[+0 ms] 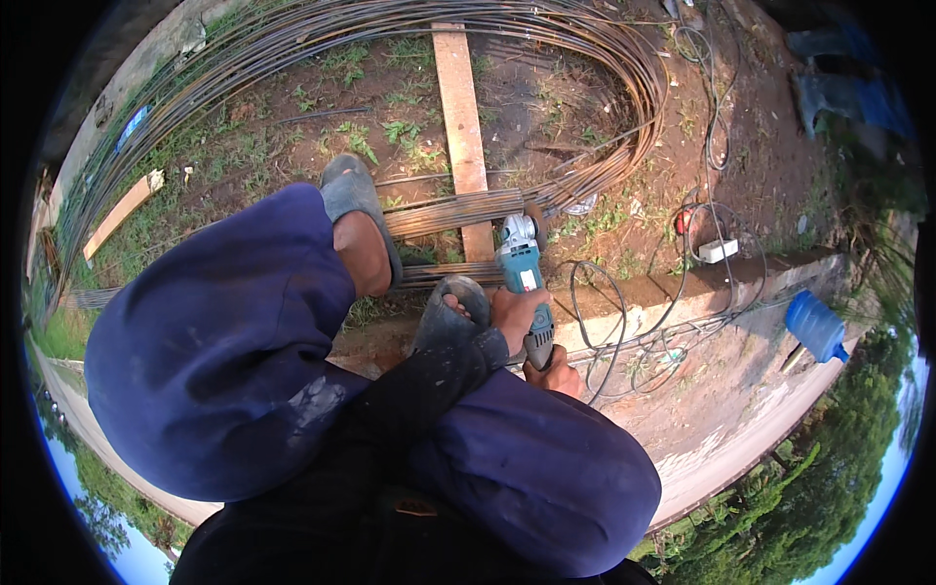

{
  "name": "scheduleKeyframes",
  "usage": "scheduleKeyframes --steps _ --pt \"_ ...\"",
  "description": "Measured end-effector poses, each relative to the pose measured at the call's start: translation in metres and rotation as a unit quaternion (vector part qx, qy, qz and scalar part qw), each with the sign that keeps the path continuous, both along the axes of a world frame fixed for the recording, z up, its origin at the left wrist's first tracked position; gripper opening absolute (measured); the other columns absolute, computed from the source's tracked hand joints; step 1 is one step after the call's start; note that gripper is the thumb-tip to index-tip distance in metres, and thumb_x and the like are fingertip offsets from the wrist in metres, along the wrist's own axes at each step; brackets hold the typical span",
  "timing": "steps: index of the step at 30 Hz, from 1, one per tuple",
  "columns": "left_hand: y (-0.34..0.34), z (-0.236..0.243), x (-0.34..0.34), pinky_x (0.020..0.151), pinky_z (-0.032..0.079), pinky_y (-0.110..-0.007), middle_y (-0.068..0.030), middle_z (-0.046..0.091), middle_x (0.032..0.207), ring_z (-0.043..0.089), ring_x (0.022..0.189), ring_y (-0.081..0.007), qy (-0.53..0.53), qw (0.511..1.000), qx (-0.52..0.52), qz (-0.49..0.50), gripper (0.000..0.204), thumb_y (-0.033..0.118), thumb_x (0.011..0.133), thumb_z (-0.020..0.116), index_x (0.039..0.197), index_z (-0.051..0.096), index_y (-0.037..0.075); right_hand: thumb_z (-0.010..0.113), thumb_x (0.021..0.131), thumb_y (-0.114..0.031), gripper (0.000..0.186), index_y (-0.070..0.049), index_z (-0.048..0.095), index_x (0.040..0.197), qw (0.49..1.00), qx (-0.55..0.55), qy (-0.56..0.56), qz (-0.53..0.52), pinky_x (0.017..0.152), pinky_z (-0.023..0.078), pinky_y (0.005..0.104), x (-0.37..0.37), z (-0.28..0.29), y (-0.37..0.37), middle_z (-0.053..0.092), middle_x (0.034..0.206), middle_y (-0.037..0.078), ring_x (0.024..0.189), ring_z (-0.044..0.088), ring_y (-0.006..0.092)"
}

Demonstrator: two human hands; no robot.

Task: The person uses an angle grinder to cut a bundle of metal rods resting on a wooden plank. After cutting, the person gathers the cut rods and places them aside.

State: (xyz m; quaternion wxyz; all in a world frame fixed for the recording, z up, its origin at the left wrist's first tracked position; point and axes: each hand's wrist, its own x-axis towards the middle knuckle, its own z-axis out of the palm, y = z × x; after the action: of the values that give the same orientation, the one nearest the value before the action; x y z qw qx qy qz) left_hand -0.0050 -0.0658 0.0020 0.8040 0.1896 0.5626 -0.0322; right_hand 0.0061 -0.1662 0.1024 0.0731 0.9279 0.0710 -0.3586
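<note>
My left hand (517,318), its black sleeve reaching across between my knees, is closed around the body of a teal and grey angle grinder (521,265). Behind it, my right hand (554,374) grips the grinder's rear handle, partly hidden by my right knee. The grinder's head points away from me, and its disc (535,222) is at the right end of a bundle of steel rebar (458,212); whether it touches the bars I cannot tell. My sandalled left foot (361,219) rests by the bundle's left end. The other sandal (450,307) is beside the grinder.
Long bent rebar (624,78) curves around the far side. A wooden plank (458,107) lies under the bundle, and a shorter board (122,213) is at left. To the right are looped black cable (624,331), a white power strip (718,251), a low concrete edge (799,278) and a blue water jug (815,325).
</note>
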Motion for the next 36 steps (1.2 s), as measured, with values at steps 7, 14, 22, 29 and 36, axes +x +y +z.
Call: scheduleKeyframes --steps 7,14,22,29,36 --pt "0.000 0.019 0.008 0.055 0.045 -0.035 -0.0023 0.063 0.071 0.060 0.058 -0.0144 -0.020 0.999 0.018 0.035 0.017 0.015 0.074 0.076 0.079 0.065 0.004 0.080 0.074 -0.027 0.058 -0.007 0.053 0.121 1.000 0.011 0.005 -0.021 0.078 0.050 0.0521 0.007 0.027 0.011 0.069 0.086 0.028 0.086 0.067 0.0469" --pt "-0.009 0.009 -0.001 0.055 0.045 -0.035 -0.0039 0.063 0.069 0.058 0.057 -0.0149 -0.003 0.999 -0.040 0.028 0.019 0.017 0.074 0.075 0.080 0.065 0.002 0.080 0.073 -0.026 0.053 -0.006 0.054 0.114 1.000 0.008 -0.001 -0.019 0.078 0.048 0.0512 -0.001 0.016 0.000 0.070 0.082 0.024 0.082 0.067 0.0445" --pt "-0.010 -0.001 -0.001 0.055 0.045 -0.035 -0.0041 0.062 0.069 0.059 0.057 -0.0152 0.020 0.998 -0.053 0.036 0.018 0.016 0.075 0.075 0.081 0.065 0.002 0.079 0.069 -0.028 0.045 -0.007 0.057 0.102 1.000 0.002 -0.016 0.012 0.073 0.050 0.0481 0.000 0.008 -0.001 0.070 0.077 0.020 0.077 0.069 0.0401" --pt "0.001 0.015 0.008 0.054 0.046 -0.035 -0.0039 0.062 0.069 0.059 0.057 -0.0148 -0.001 0.998 -0.017 0.057 0.017 0.016 0.077 0.073 0.080 0.065 0.002 0.077 0.073 -0.030 0.045 -0.006 0.057 0.105 0.999 0.032 -0.021 0.026 0.068 0.054 0.0516 0.001 -0.004 -0.013 0.068 0.073 0.025 0.072 0.068 0.0441" --pt "0.003 0.005 0.005 0.055 0.045 -0.035 -0.0041 0.063 0.069 0.060 0.058 -0.0146 0.030 0.999 -0.016 0.033 0.017 0.017 0.077 0.073 0.083 0.068 0.002 0.077 0.072 -0.032 0.047 -0.006 0.058 0.106 0.999 0.044 -0.003 0.031 0.070 0.054 0.0525 0.006 -0.008 -0.011 0.068 0.075 0.025 0.075 0.068 0.0444"
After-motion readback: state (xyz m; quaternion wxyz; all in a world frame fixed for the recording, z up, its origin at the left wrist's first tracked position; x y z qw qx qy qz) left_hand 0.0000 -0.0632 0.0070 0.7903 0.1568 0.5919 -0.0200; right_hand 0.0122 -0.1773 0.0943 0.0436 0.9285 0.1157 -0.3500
